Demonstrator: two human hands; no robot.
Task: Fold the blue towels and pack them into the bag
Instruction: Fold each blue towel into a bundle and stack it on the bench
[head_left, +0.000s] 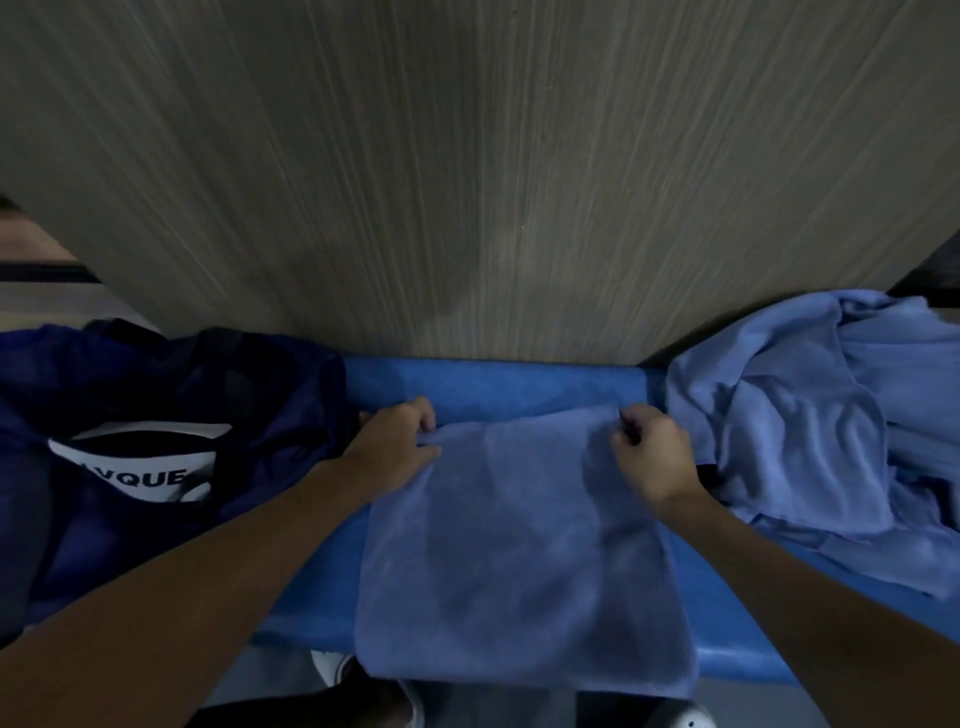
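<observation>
Now towel (519, 545) flat, long axis pointing fwd.

Towel (519, 545) on bench (493, 384), between bag (156, 395) and pile (810, 415).

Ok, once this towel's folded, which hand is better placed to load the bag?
Left, probably: the left hand grips a far corner of the flat light-blue terry towel beside the dark navy fabric bag; the right hand grips the other corner, beside the crumpled light-blue towel pile.
</observation>
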